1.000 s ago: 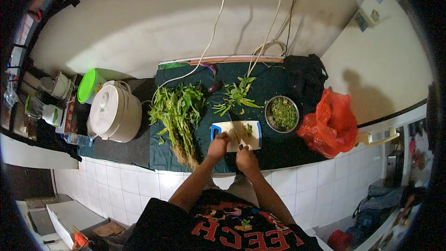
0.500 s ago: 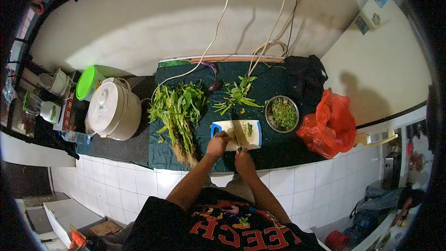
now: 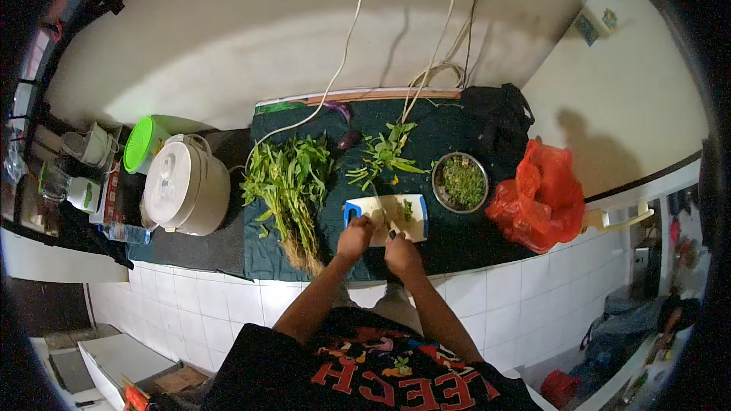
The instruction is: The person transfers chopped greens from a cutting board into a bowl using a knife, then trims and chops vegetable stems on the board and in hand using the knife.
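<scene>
My right hand (image 3: 402,253) is wrapped round the black handle of a knife (image 3: 382,209), whose blade points away from me over the board. Under it lies a white cutting board (image 3: 415,230) with blue ends. Curled fingers of my left hand (image 3: 355,239) sit over the board's near left part, close to the blade. Anything inside them is too small to make out. Chopped greens (image 3: 407,211) lie on the board right of the knife. Just beyond the board are loose leafy stems (image 3: 390,154). A steel bowl of chopped greens (image 3: 461,183) stands to the right.
A large bunch of leafy greens with roots (image 3: 289,175) lies left of the board. Purple eggplant (image 3: 349,139) rests behind. A white rice cooker (image 3: 186,186) and green-lidded container (image 3: 143,144) stand far left. A red plastic bag (image 3: 539,198) is at right; cables (image 3: 346,53) hang from the wall.
The knife's handle end has lifted slightly and its blade has shifted a little left. My right hand has tilted with it; my left hand stays nearly in place. The view has shifted slightly.
</scene>
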{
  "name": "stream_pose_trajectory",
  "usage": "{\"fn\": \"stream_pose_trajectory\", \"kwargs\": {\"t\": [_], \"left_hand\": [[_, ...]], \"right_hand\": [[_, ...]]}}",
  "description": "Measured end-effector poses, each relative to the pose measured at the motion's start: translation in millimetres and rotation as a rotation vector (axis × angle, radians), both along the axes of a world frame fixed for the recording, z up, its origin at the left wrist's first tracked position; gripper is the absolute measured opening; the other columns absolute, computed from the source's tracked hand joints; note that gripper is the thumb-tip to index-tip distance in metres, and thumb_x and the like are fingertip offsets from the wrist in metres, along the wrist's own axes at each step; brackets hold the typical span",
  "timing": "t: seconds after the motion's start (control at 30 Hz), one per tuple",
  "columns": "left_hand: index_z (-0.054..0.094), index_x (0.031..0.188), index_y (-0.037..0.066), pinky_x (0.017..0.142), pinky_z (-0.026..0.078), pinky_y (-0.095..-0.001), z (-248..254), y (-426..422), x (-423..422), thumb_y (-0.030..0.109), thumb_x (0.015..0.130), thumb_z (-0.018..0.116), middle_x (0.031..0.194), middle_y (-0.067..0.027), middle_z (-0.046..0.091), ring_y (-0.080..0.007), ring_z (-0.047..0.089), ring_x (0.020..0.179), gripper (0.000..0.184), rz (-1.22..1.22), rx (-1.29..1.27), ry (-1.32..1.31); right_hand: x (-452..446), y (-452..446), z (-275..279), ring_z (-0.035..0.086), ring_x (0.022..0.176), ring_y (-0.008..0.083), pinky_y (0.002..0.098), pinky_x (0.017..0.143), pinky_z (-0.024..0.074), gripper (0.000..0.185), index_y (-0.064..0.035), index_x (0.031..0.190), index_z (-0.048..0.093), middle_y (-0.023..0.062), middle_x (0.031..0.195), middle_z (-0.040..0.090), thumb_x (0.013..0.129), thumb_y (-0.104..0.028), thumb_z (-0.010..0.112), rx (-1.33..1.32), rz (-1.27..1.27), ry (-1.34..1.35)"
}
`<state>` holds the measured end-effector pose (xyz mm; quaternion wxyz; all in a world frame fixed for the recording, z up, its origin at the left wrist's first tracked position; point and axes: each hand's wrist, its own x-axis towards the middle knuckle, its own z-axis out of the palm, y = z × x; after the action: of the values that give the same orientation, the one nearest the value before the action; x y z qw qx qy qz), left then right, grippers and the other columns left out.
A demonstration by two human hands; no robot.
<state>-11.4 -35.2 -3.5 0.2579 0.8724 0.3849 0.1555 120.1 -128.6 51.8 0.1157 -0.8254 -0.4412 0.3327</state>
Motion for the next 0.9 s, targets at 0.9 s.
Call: {"fn": "stream_pose_trajectory", "kwargs": {"t": [0.9], "left_hand": [[0.07, 0.096, 0.004, 0.08, 0.048, -0.0423, -0.7, 1.3, -6.6, 0.005, 0.075, 0.061, 0.094, -0.0129, 0.06, -0.0337, 0.057, 0.09, 0.022, -0.077, 0.01, -0.142]], "right_hand": [[-12.8, -18.3, -10.2, 0.065, 0.079, 0.0449, 0.0507, 0.068, 0.053, 0.041, 0.0106, 0.109, 0.046, 0.0296, 0.08, 0.064, 0.096, -0.029, 0.048, 0.167, 0.065, -0.074]]}}
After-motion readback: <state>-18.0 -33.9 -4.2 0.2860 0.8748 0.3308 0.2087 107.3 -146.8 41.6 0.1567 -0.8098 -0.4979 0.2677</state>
